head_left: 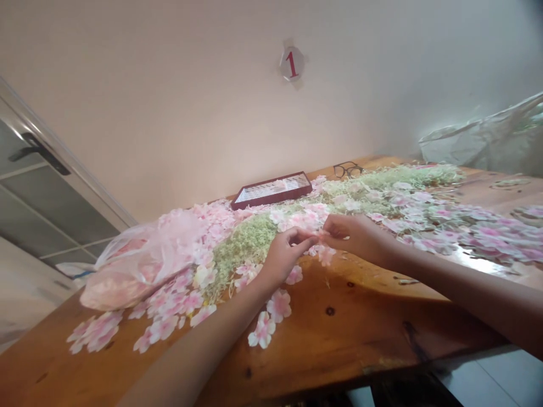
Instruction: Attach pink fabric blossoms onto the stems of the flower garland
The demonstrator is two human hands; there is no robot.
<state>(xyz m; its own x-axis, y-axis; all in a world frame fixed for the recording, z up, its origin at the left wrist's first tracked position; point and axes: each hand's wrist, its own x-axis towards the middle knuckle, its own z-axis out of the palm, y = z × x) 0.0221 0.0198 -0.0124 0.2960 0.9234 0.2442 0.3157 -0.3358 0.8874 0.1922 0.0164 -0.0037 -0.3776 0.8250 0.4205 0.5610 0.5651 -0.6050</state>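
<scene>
My left hand (291, 249) and my right hand (350, 236) meet over the middle of the wooden table, both closed in a pinch. Between their fingertips is a small pink artificial flower (326, 255), partly covered by the fingers; its petals show just under my right hand. Loose pink-and-white flower heads (279, 305) lie on the wood below my left wrist. A heap of pale green stems (246, 243) sits left of my left hand. Farther right, beyond my right forearm, more pink flowers (487, 229) are spread out.
A dark red shallow tray (271, 198) with a patterned lining stands at the back, near eyeglasses (348, 169). At left, a clear plastic bag (139, 260) holds pink petals. A white sack (479, 141) is at the right. The table's front edge (382, 367) is close.
</scene>
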